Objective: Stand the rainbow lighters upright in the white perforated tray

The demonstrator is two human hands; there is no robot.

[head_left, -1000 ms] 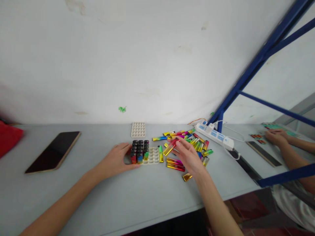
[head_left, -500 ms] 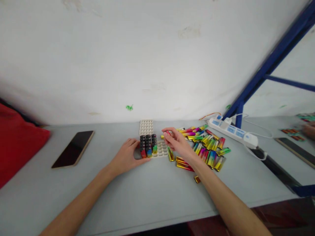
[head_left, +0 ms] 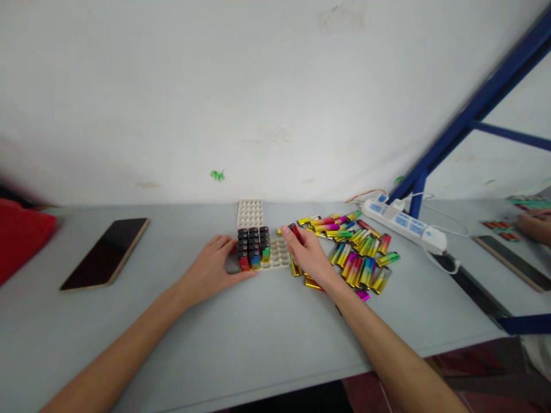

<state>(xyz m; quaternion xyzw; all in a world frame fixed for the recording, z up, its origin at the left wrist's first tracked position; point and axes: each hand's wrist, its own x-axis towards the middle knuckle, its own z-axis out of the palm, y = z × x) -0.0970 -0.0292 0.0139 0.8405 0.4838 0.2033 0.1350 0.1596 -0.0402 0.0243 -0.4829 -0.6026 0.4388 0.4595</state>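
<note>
In the head view a white holed tray (head_left: 282, 255) lies on the grey table, its left part filled with upright lighters (head_left: 253, 245), black tops up and shiny coloured bodies below. My left hand (head_left: 215, 261) cups the tray's left front corner, fingers against the left side and thumb along the front edge. Right of the tray, my right hand (head_left: 306, 249) pinches a red lighter (head_left: 294, 230) with its dark end upward, above the table. The fingers hide the lower part of that lighter. Loose metallic lighters (head_left: 365, 269) lie in a heap beyond this hand.
Behind the tray sits another white holed piece (head_left: 249, 213). A phone (head_left: 105, 252) lies at left near a red cloth (head_left: 21, 238). A power strip (head_left: 404, 223) with cables stands by a blue frame (head_left: 465, 123). Another person's hand (head_left: 534, 223) shows at far right.
The red lighter in my right hand now shows more clearly, its dark end up. My left hand stays at the tray. The whole view has shifted slightly.
</note>
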